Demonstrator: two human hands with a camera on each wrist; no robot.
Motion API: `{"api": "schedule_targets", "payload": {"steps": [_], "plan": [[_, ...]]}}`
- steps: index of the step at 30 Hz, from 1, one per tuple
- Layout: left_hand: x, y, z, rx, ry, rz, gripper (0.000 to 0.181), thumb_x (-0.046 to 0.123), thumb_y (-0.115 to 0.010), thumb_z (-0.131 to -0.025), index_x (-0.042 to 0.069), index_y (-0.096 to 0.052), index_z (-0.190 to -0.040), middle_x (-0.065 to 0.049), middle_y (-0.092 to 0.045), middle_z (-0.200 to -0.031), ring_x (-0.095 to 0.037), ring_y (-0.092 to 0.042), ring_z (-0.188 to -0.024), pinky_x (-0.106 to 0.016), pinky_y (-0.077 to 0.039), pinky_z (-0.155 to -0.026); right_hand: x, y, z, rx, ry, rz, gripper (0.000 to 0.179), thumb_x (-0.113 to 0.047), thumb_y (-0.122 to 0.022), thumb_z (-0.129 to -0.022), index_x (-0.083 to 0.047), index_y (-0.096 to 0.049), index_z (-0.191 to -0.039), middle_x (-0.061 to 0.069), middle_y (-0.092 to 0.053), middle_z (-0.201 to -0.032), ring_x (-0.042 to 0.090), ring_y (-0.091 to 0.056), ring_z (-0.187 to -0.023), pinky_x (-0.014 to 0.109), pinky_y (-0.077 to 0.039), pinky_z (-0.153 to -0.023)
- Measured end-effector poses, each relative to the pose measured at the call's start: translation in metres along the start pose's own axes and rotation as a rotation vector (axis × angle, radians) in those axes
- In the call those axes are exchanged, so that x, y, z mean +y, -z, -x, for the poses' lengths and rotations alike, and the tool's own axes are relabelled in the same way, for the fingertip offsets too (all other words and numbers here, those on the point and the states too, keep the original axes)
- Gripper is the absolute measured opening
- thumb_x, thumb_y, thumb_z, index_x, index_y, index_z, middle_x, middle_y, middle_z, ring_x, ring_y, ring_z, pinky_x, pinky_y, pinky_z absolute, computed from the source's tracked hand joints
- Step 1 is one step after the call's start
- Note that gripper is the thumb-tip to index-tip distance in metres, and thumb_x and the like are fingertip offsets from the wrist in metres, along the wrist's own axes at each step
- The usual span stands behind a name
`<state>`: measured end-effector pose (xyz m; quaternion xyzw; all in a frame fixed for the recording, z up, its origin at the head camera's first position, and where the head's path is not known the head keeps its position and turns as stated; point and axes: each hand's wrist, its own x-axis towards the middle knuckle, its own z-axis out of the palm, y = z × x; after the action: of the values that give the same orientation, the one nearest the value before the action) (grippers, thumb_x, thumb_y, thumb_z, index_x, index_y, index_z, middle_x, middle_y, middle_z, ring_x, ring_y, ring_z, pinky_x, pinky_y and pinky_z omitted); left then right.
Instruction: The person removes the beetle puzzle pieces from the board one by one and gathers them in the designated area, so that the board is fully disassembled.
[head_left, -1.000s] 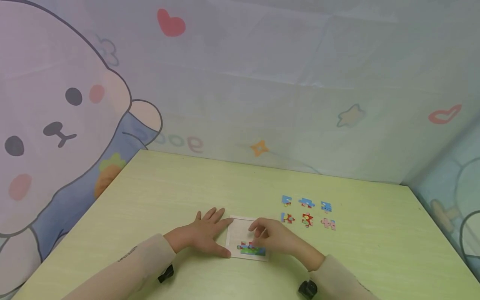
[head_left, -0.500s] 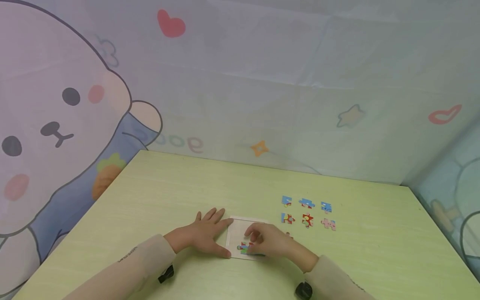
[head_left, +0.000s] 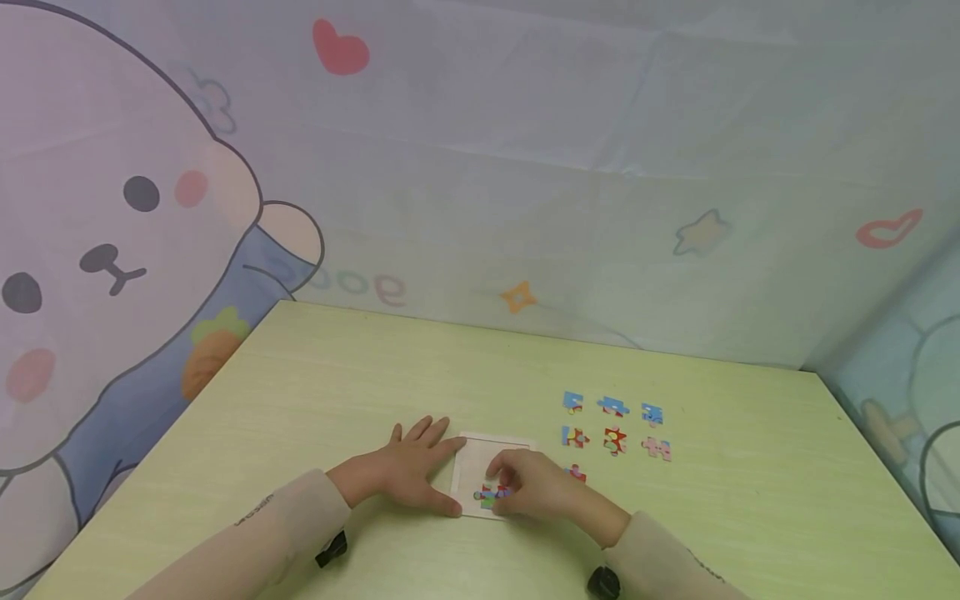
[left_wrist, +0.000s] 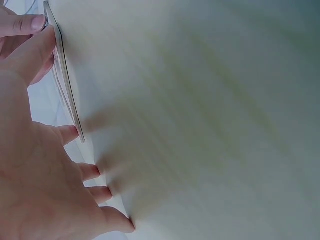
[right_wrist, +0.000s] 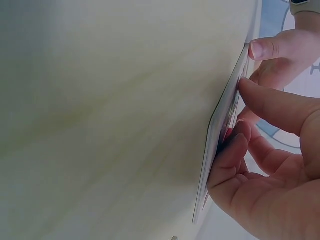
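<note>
A shallow, pale square puzzle tray lies on the table with several joined jigsaw pieces along its near side. My left hand is spread flat at the tray's left, its thumb and index fingertip against that edge. Over the tray's near right part is my right hand, its thumb and curled index finger pinching a puzzle piece among the joined ones. That hand hides the right end of the row. In the right wrist view, its thumb and fingers are down on the tray.
Several loose jigsaw pieces lie in rows to the right of the tray. A red piece sits just beyond my right wrist. The pale green table ends at a printed cloth backdrop.
My right hand has shifted left and slightly nearer over the tray, covering the right end of the joined pieces and uncovering a loose red piece. The left hand has stayed put.
</note>
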<state>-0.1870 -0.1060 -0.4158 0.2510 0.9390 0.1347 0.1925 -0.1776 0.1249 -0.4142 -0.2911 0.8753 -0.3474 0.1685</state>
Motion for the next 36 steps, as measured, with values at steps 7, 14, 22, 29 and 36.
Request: {"api": "schedule_targets", "payload": {"steps": [7, 14, 22, 29, 36], "plan": [[0.0003, 0.0001, 0.0004, -0.001, 0.003, 0.009, 0.094, 0.062, -0.067, -0.079, 0.017, -0.030, -0.152, -0.016, -0.012, -0.160, -0.038, -0.005, -0.147, -0.068, -0.006, -0.109, -0.0003, -0.0012, -0.0007, -0.001, 0.001, 0.019, 0.028, -0.004, -0.077, -0.075, -0.002, -0.062, -0.099, 0.003, -0.054, -0.084, 0.015, -0.047, -0.075, 0.025, -0.040, -0.067], [0.0012, 0.0011, 0.0016, -0.001, 0.001, 0.011, 0.093, 0.062, -0.067, -0.079, 0.016, -0.031, -0.152, -0.017, -0.012, -0.160, -0.039, -0.005, -0.147, -0.069, -0.006, -0.109, 0.0003, -0.0037, -0.0017, -0.004, -0.017, 0.038, 0.028, -0.004, -0.078, -0.076, -0.004, -0.064, -0.100, 0.002, -0.055, -0.085, 0.015, -0.047, -0.076, 0.026, -0.040, -0.067], [0.0021, 0.0005, 0.0014, 0.003, 0.010, -0.004, 0.093, 0.063, -0.067, -0.079, 0.018, -0.030, -0.152, -0.016, -0.013, -0.160, -0.038, -0.006, -0.147, -0.068, -0.007, -0.109, 0.0012, -0.0045, -0.0022, -0.008, -0.009, 0.049, 0.027, -0.002, -0.077, -0.076, -0.003, -0.067, -0.101, 0.002, -0.056, -0.085, 0.015, -0.048, -0.078, 0.026, -0.041, -0.068], [0.0027, 0.0009, 0.0023, 0.004, 0.010, 0.000, 0.093, 0.062, -0.067, -0.079, 0.017, -0.030, -0.152, -0.017, -0.013, -0.160, -0.038, -0.006, -0.147, -0.068, -0.006, -0.109, 0.0012, -0.0048, -0.0025, -0.007, 0.006, 0.062, 0.025, -0.001, -0.077, -0.075, -0.003, -0.067, -0.097, 0.001, -0.056, -0.083, 0.015, -0.046, -0.078, 0.026, -0.040, -0.069], [0.0027, 0.0012, 0.0023, 0.002, 0.013, -0.005, 0.093, 0.063, -0.067, -0.079, 0.018, -0.030, -0.152, -0.016, -0.013, -0.160, -0.038, -0.006, -0.147, -0.068, -0.006, -0.110, 0.0022, -0.0041, -0.0026, -0.001, 0.018, 0.062, 0.025, -0.002, -0.077, -0.075, -0.008, -0.063, -0.095, 0.001, -0.053, -0.082, 0.014, -0.045, -0.075, 0.026, -0.039, -0.067]]}}
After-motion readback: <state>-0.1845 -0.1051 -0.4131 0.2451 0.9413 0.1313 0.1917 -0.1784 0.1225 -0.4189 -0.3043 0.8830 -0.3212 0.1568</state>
